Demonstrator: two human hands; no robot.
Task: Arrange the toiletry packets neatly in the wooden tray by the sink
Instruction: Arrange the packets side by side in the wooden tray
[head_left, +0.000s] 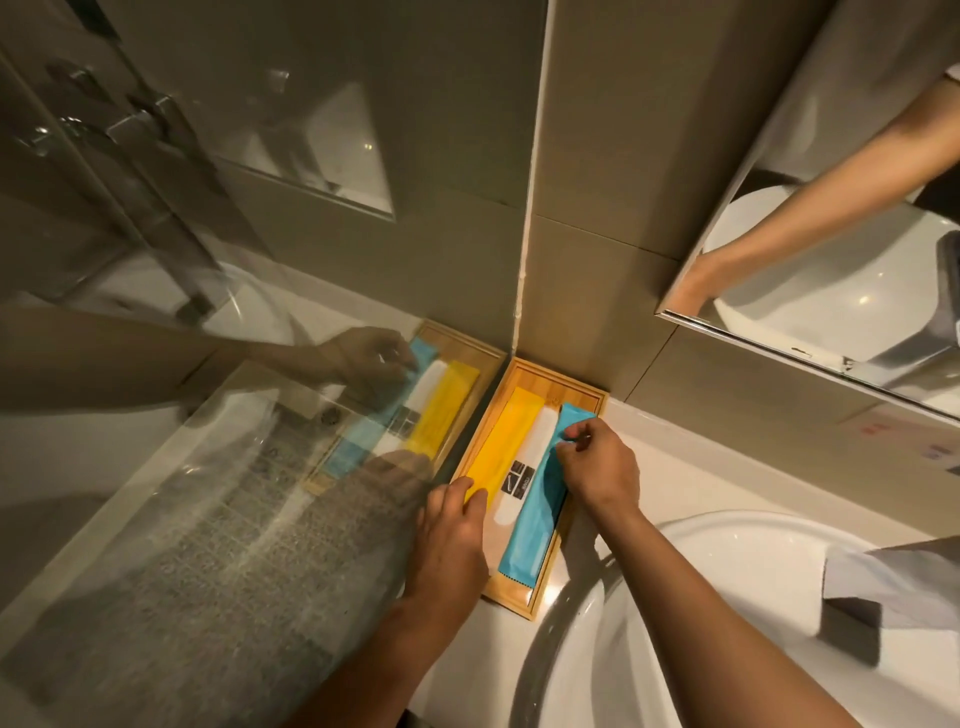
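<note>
So the wooden tray (524, 374) is sitting on the white bench (691, 478), tucked right into the corner where the tiled wall meets the glass panel (208, 467), with the white sink (727, 597) down at about 4 o'clock from it. Three packets are lying lengthwise in it, side by side: the yellow packet (506, 441) at the 9 o'clock side, the white packet (530, 457) with a black label in the middle, and the blue packet (535, 514) at the 3 o'clock side, slightly overlapping the white one.

Your right hand (597, 462) is pinching the blue packet near its far end, grip clamped on its edge. Your left hand (452, 540) is lying flat at the tray's 7 o'clock corner, fingers together, tips resting on the near end of the yellow packet, not really gripping anything. The glass panel at 9 o'clock is mirroring the whole tray and your hands.
</note>
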